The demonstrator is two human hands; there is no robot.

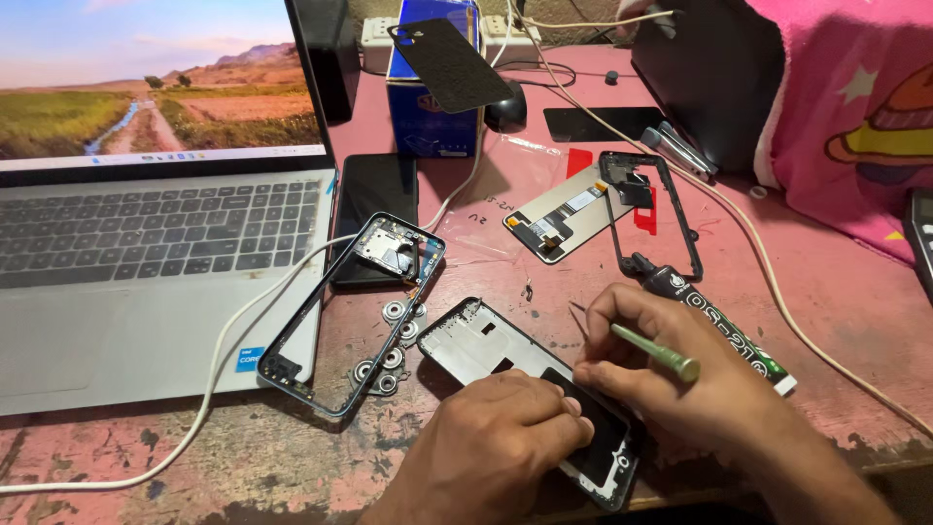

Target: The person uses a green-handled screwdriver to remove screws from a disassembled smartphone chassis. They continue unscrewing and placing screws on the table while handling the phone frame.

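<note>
An opened phone body [476,340] lies face down on the pink table [846,301], its inner plate and dark battery exposed. My left hand [496,442] presses on its lower part with curled fingers. My right hand [671,374] holds a thin green-handled screwdriver [653,350], tip pointing up and left beside the phone's right edge. A black adhesive tube [724,326] lies just behind my right hand.
An empty phone frame [330,321] rests partly on the open laptop [146,262]. Small round parts [394,340] sit beside it. A dark phone screen [376,209], a display panel [559,219], another frame [671,209], a blue box [428,107], cables and pink cloth [855,107] crowd the back.
</note>
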